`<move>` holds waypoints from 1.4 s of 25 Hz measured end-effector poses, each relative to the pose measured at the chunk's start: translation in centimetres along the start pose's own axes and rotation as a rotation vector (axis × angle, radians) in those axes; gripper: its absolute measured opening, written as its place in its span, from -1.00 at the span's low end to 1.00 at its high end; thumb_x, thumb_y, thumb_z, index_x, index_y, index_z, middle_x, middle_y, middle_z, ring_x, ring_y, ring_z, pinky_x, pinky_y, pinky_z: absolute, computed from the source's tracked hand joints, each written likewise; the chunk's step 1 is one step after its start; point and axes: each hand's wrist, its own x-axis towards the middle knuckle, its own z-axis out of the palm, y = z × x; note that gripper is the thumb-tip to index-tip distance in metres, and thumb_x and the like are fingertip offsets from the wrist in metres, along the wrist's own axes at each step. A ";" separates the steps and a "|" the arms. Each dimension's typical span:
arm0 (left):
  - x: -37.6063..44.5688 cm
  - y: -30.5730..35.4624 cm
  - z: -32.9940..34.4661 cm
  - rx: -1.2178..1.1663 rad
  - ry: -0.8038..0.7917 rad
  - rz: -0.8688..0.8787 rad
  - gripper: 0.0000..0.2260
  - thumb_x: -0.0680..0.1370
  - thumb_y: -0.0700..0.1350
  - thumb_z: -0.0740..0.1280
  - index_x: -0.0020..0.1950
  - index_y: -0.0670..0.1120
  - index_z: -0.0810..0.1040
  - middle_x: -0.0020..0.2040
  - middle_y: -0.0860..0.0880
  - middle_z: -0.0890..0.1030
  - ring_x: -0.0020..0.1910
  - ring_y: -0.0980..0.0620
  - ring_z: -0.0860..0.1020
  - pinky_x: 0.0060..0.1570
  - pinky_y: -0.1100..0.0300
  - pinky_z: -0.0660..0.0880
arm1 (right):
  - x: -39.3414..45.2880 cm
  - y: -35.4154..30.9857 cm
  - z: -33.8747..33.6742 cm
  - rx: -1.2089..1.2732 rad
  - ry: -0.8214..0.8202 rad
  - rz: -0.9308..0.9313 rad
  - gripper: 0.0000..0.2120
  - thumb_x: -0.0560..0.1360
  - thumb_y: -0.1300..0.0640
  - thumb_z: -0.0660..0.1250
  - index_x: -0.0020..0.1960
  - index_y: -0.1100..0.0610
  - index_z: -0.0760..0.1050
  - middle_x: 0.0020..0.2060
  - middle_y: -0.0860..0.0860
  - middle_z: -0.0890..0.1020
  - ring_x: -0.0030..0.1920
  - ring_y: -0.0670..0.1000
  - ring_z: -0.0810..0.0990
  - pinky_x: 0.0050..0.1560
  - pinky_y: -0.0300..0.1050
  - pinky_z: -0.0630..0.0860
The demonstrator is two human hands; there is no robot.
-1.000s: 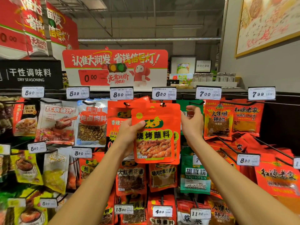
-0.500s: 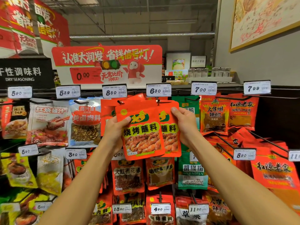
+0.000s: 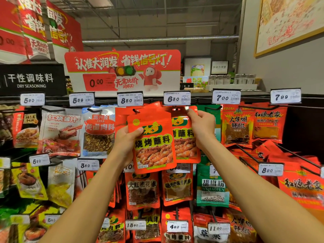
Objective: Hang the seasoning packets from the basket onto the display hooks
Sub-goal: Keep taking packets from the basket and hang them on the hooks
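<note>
A wall of display hooks (image 3: 245, 149) fills the view, hung with rows of seasoning packets and white price tags (image 3: 177, 98). Above its top edge stands a red and white promotional sign (image 3: 122, 71), with a black "DRY SEASONING" sign (image 3: 31, 79) toward the upper left corner. Two bare forearms reach up from the lower edge to the top row of the display. The left hand (image 3: 125, 142) has a closed grip on the left edge of an orange barbecue dip packet (image 3: 152, 142), thumb across its front, holding it upright in front of the rack, below the 8.50 and 6.80 tags. Just behind and to the right of it hangs a second orange packet (image 3: 185, 137) of the same kind, partly covered. The right hand (image 3: 203, 127) pinches that second packet's top right corner, fingertips near its hang hole, under the 6.80 tag. No basket shows.
</note>
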 end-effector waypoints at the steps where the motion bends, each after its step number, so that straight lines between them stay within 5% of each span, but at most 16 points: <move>1: 0.0 0.0 0.1 -0.001 -0.006 0.001 -0.89 0.59 -0.29 0.33 -0.01 -0.13 0.62 -0.18 -0.02 0.72 -0.21 0.03 0.69 -0.22 0.15 0.61 | 0.1 0.2 0.0 -0.004 0.012 0.009 -0.51 0.51 -0.07 0.39 -0.21 0.40 0.50 -0.37 0.18 0.55 -0.32 0.06 0.46 -0.22 -0.01 0.37; 4: -0.1 -0.2 0.5 -0.003 -0.025 -0.012 -0.90 0.59 -0.28 0.34 -0.01 -0.13 0.62 -0.19 -0.02 0.73 -0.21 0.04 0.70 -0.25 0.17 0.61 | 0.5 0.7 0.1 -0.069 -0.010 0.043 -0.53 0.56 -0.06 0.36 -0.24 0.36 0.52 -0.36 0.26 0.53 -0.31 0.06 0.44 -0.20 -0.03 0.33; 7: 0.1 -0.7 1.1 -0.002 -0.024 -0.038 -0.93 0.59 -0.25 0.35 0.01 -0.14 0.63 -0.16 -0.06 0.73 -0.19 -0.01 0.69 -0.16 0.09 0.61 | 0.6 0.8 -0.1 -0.173 0.003 0.043 -0.63 0.61 -0.11 0.29 -0.24 0.12 0.48 -0.36 -0.03 0.51 -0.32 0.00 0.43 -0.23 -0.07 0.28; 11: 0.6 -1.1 3.7 -0.044 -0.071 -0.078 -0.82 0.63 -0.02 0.34 0.02 -0.12 0.65 -0.09 -0.13 0.74 -0.15 -0.05 0.72 -0.13 0.04 0.65 | -1.0 0.4 -0.9 -0.066 -0.015 -0.113 -0.79 0.58 -0.21 0.27 0.03 -0.09 0.49 -0.07 -0.18 0.57 -0.05 -0.20 0.54 -0.05 -0.13 0.46; 16: 1.5 -1.3 7.9 0.018 0.013 -0.017 -0.81 0.62 0.03 0.35 -0.08 -0.05 0.65 -0.13 -0.08 0.75 -0.15 -0.03 0.72 -0.17 0.06 0.66 | -1.1 0.6 -1.1 -0.173 -0.134 -0.113 -0.56 0.56 -0.21 0.31 -0.11 0.19 0.59 -0.17 0.14 0.71 -0.11 0.20 0.68 0.00 0.27 0.59; 21: 2.7 -0.4 9.9 0.066 0.141 -0.084 -0.76 0.61 0.04 0.35 -0.20 -0.04 0.59 -0.34 -0.02 0.69 -0.37 0.03 0.66 -0.41 0.18 0.55 | 0.1 -0.6 -0.3 -0.235 -0.042 -0.054 -0.56 0.55 -0.18 0.32 -0.32 0.13 0.49 -0.35 0.11 0.64 -0.30 0.14 0.57 -0.24 0.11 0.46; 25: 3.5 0.3 10.4 0.061 0.204 -0.144 -0.77 0.55 0.03 0.40 -0.25 -0.06 0.58 -0.31 -0.08 0.68 -0.35 -0.02 0.64 -0.31 0.09 0.55 | 0.7 -0.7 0.1 -0.259 -0.006 -0.045 -0.55 0.54 -0.17 0.34 -0.28 0.21 0.58 -0.36 0.07 0.67 -0.24 0.16 0.64 -0.23 0.12 0.50; 29: 3.7 0.3 10.4 0.185 0.266 -0.175 -0.76 0.55 0.05 0.39 -0.21 -0.08 0.54 -0.23 -0.10 0.61 -0.22 -0.06 0.57 -0.22 0.08 0.43 | 1.0 -0.9 0.3 -0.333 -0.033 -0.028 -0.57 0.55 -0.16 0.35 -0.38 0.08 0.47 -0.40 0.00 0.58 -0.27 0.10 0.55 -0.29 0.01 0.36; 32: 1.8 -1.1 9.4 0.492 0.227 -0.037 -0.61 0.57 0.15 0.33 0.15 -0.18 0.58 0.09 -0.16 0.67 0.09 -0.17 0.62 0.07 -0.01 0.55 | -0.2 0.1 -0.7 -0.355 -0.051 -0.043 -0.72 0.56 -0.15 0.34 -0.02 0.09 0.51 -0.12 -0.01 0.62 0.00 0.12 0.60 -0.05 0.02 0.45; 35: -1.9 -4.2 8.3 0.729 0.139 0.199 -0.38 0.58 0.06 0.34 0.58 -0.05 0.22 0.47 -0.07 0.42 0.42 -0.05 0.41 0.45 0.04 0.30 | -2.4 2.7 -2.2 -0.428 -0.093 -0.111 -0.37 0.54 -0.11 0.37 0.48 0.14 0.26 0.31 0.09 0.52 0.32 0.14 0.50 0.29 0.05 0.41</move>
